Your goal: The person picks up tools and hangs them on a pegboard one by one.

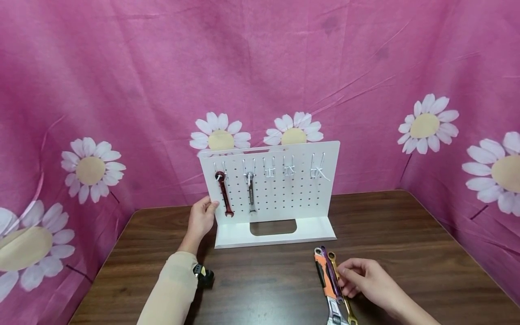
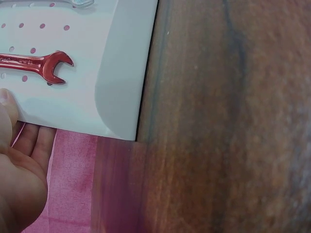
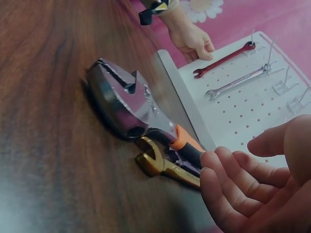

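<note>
Two wrenches (image 1: 225, 195) are hanging, three tools (image 1: 327, 284) remaining, your left hand (image 1: 201, 219) gripping the pegboard (image 1: 318, 196), your relaxed right hand (image 1: 367, 279) empty.

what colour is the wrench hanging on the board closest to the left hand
Red: the wrench shows its colour best in the left wrist view.

Bare brown wood-grain tabletop (image 1: 418, 243) is stretching right of my right hand (image 1: 369, 280), leaving a way through! At the hand's left, a gold ring-ended wrench (image 1: 348, 308), a slim purple wrench (image 1: 331, 276) and an orange-and-black-handled adjustable wrench (image 1: 327, 285) are crowding together. Ahead, a white perforated pegboard (image 1: 284, 194) is standing across, white wire hooks (image 1: 317, 170) jutting forward.
</note>
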Available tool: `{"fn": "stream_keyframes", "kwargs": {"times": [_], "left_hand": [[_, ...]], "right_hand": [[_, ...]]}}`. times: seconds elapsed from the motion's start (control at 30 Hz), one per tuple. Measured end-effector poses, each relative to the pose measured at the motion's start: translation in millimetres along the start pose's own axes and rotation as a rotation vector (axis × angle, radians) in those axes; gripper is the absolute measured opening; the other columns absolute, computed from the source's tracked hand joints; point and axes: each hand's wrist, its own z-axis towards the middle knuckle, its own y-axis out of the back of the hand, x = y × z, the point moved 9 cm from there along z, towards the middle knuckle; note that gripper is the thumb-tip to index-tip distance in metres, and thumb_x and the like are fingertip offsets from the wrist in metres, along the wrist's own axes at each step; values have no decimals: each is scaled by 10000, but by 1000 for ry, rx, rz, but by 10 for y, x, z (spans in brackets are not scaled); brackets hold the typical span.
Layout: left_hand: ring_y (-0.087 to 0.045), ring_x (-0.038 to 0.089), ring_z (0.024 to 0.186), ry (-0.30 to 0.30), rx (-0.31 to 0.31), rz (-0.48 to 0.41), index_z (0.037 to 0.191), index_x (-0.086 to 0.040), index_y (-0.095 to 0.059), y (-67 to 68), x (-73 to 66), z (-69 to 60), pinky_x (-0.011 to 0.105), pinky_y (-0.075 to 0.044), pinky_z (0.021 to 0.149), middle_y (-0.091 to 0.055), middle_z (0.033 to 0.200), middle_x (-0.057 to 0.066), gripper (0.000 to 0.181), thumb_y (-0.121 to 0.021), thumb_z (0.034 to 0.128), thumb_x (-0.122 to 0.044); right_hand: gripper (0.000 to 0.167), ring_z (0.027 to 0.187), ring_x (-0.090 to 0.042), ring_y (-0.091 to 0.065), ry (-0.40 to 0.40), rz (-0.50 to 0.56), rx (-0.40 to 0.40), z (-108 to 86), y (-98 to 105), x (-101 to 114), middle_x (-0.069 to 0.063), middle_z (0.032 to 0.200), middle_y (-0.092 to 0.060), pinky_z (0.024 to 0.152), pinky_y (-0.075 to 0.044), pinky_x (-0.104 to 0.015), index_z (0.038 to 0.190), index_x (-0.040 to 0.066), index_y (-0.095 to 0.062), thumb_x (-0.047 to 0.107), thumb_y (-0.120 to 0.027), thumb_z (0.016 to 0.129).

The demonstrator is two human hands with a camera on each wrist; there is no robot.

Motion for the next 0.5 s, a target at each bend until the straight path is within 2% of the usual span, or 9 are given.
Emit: {"fn": "stream_keyframes", "kwargs": {"times": [0.17,0.33,0.5], "left_hand": [[-309,48,501,-4,-2,4,1093,28,-756,4,-16,-11,232,-247,489,-401,586,-68,202,-643,1093,-139],[-303,4,500,-19,-15,7,1058,36,-752,7,-22,2,231,-252,498,-397,585,-80,178,-659,1079,-115],[-308,28,517,-17,-11,9,1064,40,-752,9,-45,-3,228,-251,503,-401,577,-87,179,-663,1076,-115]], "right_hand": [[269,731,-138,-710,-64,1,-8,-20,13,-97,-108,904,-719,664,-640,-334,1191,-181,-642,59,-557,1106],[249,710,-144,-702,-86,-5,-20,-36,6,-125,-88,873,-698,646,-631,-327,1168,-162,-650,61,-565,1099],[256,703,-146,-701,-109,13,-23,-42,7,-184,-71,855,-681,633,-635,-331,1172,-161,-647,71,-565,1102]]}}
